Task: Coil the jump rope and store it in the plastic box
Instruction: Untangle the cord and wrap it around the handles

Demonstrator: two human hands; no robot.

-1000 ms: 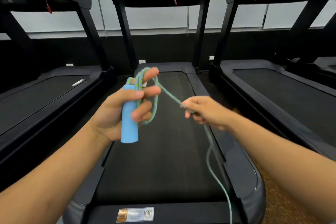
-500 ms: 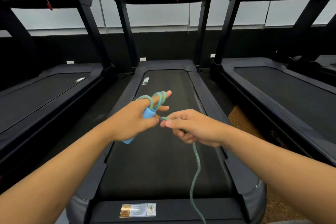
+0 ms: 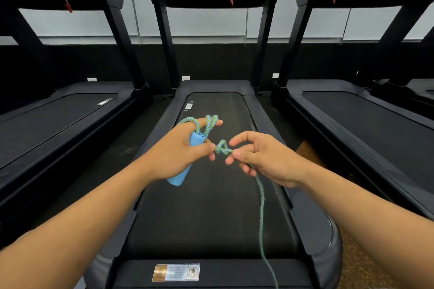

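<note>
My left hand (image 3: 175,155) grips the light blue foam handle (image 3: 185,166) of the jump rope, with loops of the blue-green braided rope (image 3: 206,125) wound over its extended fingers. A short fold of rope (image 3: 222,146) spans between my two hands. My right hand (image 3: 260,159) pinches that rope between thumb and fingers. From the right hand the rope's free length (image 3: 261,216) hangs down and runs out of the bottom of the view. No plastic box is in view.
I stand at the rear end of a black treadmill (image 3: 211,195), its belt below my hands. A treadmill stands on each side, left (image 3: 58,119) and right (image 3: 366,119). Speckled brown floor (image 3: 357,263) shows at the lower right.
Both hands dropped from chest height and came together. The left hand tilted the handle forward; the right hand slid up the rope to meet the left and now holds a short fold.
</note>
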